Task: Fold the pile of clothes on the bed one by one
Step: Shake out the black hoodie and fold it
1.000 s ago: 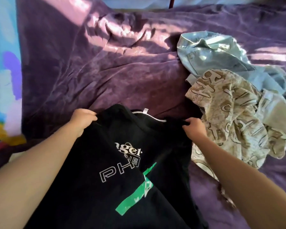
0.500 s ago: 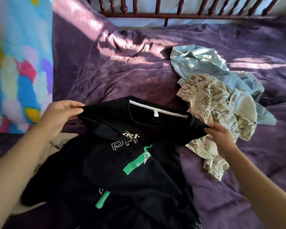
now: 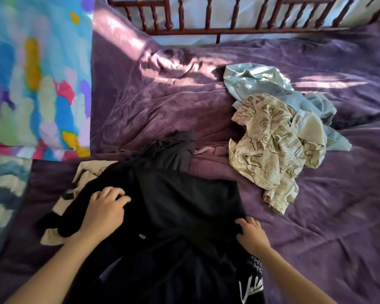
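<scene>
Spreading the black shirt (image 3: pixel 191 202) on the bed (image 3: pixel 316 238), the left hand (image 3: pixel 106 208) and right hand (image 3: pixel 251 234) grip its fabric with curled fingers; smoothing it flat, then folding, likely comes next.

Two bare forearms (image 3: pixel 59 266), bare as far as the view shows — bare left hand (image 3: pixel 105 208), bare right hand (image 3: pixel 251 234).

The black T-shirt (image 3: pixel 184 205) has white curly writing (image 3: pixel 250 288) on its near right part. It starts with a "V", and the rest is cut off. The small white letters (image 3: pixel 256 263) above it are too blurry to read. The crumpled beige shirt (image 3: pixel 270 145) on the right has big outlined letters, but no word can be read.
</scene>
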`<state>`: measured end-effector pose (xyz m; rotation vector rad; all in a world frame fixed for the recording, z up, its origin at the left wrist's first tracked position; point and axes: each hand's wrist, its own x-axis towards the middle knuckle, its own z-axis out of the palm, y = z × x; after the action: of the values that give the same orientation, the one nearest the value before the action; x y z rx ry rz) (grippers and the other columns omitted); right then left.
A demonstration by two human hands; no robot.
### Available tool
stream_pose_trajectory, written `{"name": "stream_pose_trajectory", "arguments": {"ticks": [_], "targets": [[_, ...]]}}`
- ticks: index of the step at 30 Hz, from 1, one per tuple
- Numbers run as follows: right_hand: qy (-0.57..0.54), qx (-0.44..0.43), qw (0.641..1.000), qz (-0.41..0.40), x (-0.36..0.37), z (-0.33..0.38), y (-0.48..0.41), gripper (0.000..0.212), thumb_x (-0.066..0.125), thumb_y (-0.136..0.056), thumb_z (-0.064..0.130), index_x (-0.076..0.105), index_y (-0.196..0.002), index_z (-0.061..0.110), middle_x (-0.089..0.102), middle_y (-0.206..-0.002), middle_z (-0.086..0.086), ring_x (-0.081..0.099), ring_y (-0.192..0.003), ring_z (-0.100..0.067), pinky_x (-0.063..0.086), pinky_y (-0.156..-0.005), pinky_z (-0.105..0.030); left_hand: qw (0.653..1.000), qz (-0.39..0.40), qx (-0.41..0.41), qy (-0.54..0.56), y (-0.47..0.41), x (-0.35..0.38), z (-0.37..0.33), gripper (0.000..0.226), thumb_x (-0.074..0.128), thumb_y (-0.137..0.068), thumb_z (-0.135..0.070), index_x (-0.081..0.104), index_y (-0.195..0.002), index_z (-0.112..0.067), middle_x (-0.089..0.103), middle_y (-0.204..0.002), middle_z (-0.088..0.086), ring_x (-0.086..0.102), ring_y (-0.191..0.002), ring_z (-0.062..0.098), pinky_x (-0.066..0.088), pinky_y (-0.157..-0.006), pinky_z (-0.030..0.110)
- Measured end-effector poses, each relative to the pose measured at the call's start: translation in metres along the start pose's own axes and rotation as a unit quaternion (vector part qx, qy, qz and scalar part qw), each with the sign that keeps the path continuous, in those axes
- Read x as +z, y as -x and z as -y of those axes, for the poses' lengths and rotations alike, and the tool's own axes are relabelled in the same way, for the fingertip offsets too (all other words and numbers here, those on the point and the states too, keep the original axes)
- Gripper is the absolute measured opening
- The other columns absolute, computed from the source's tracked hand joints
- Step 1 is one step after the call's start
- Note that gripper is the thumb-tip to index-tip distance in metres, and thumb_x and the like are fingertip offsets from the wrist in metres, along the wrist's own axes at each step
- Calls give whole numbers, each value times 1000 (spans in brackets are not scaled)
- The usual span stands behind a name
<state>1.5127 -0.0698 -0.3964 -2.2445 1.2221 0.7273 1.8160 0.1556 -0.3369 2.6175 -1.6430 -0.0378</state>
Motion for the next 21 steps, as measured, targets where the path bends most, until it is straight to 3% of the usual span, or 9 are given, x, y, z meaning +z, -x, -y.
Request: {"name": "stream_pose_trajectory", "arguments": {"ticks": [2, 4, 7, 10, 12, 15, 17, 19, 21], "targets": [[37, 3, 997, -65, -11, 18, -6, 48, 47, -90, 23, 37, -137, 21, 33, -140, -6, 29, -131, -28, 35, -101, -36, 999, -25, -24, -6, -21, -4, -13, 31, 65, -59, -11, 74, -89, -8, 65, -88, 11, 57, -86, 29, 50, -58, 45], [61, -4, 993, -100, -25, 30, -16, 50, 46, -91, 23, 34, -139, 19, 28, -145, -8, 26, -134, -29, 34, -101, -38, 999, -4, -40, -15, -46, -7, -22, 46, 79, -60, -13, 70, -104, -6, 63, -100, 19, 62, -89, 39, 51, -63, 49], [77, -47, 991, -102, -44, 42, -41, 61, 48, -92, 21, 21, -146, 22, 11, -156, -8, 12, -142, -28, 28, -107, -39, 994, 69, -61, -55, -83, -14, -29, 81, 81, -65, -31, 46, -136, -13, 44, -137, 22, 44, -123, 41, 43, -89, 55], [111, -84, 988, -59, -58, 45, -72, 76, 55, -89, 18, 9, -150, 25, -1, -158, -2, 2, -145, -25, 24, -111, -40, 943, 303, -78, -113, -115, -16, -22, 90, 60, -82, -50, 4, -149, -29, 17, -154, 4, 12, -143, 27, 15, -112, 49], [120, -106, 987, -14, -59, 45, -90, 85, 57, -86, 14, 2, -151, 26, 2, -158, 2, 2, -146, -22, 20, -113, -40, 912, 389, -71, -113, -127, -15, -14, 89, 62, -81, -50, 8, -149, -28, 30, -149, 2, 25, -138, 24, 17, -112, 48], [141, -117, 982, 37, -58, 45, -108, 89, 59, -83, 15, 3, -151, 24, 22, -153, 1, 18, -141, -23, 15, -114, -43, 909, 400, -18, -115, -133, -12, -3, 67, 61, -85, -37, 28, -142, -28, 46, -136, -3, 44, -126, 20, 34, -104, 38], [166, -125, 978, 30, -60, 44, -113, 75, 59, -83, 21, 21, -148, 18, 38, -145, -1, 32, -133, -24, 20, -110, -41, 917, 382, 4, -112, -132, -14, 4, 59, 59, -87, -31, 33, -140, -28, 49, -134, -5, 47, -124, 18, 38, -99, 35], [178, -152, 972, -17, -65, 40, -110, 47, 57, -84, 24, 46, -129, 15, 52, -131, -2, 44, -123, -23, 29, -99, -35, 930, 355, -4, -92, -128, -22, 9, 54, 58, -88, -30, 36, -138, -28, 50, -130, -5, 49, -121, 19, 41, -93, 33], [144, -167, 973, -70, -73, 34, -99, 31, 58, -84, 22, 55, -113, 12, 57, -118, -4, 50, -116, -25, 33, -91, -34, 943, 321, -16, -82, -119, -35, 14, 48, 58, -89, -33, 41, -134, -28, 51, -122, -6, 51, -117, 17, 41, -82, 30]]}}
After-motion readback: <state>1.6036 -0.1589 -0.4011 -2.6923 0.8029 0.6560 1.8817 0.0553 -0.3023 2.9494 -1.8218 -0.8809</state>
